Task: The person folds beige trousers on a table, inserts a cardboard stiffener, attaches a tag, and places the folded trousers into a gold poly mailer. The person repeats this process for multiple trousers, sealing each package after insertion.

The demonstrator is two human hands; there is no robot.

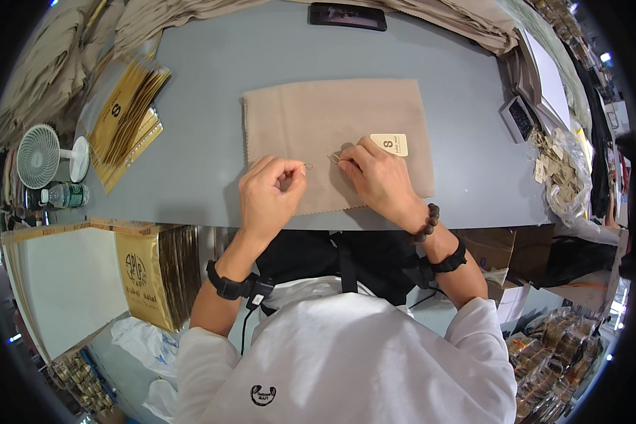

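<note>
A folded beige cloth (339,106) with a zigzag-cut edge lies flat on the grey table. Over its left front part, my left hand (270,194) is closed in a pinch, and a small thin loop (308,166) pokes out at the fingertips. My right hand (381,177) pinches another thin, pale loop (333,158), which could be cord or wire; I cannot tell whether the two loops join. Just beyond the right hand, a cream tag (390,144) with dark print rests on the cloth, partly covered by the fingers.
Gold-and-clear packets (124,116) lie at the left, near a small white fan (42,155) and a plastic bottle (67,195). A phone (348,16) sits at the back before piled beige fabric. At right are a small dark-screened device (518,119) and a clear bag of tags (564,177).
</note>
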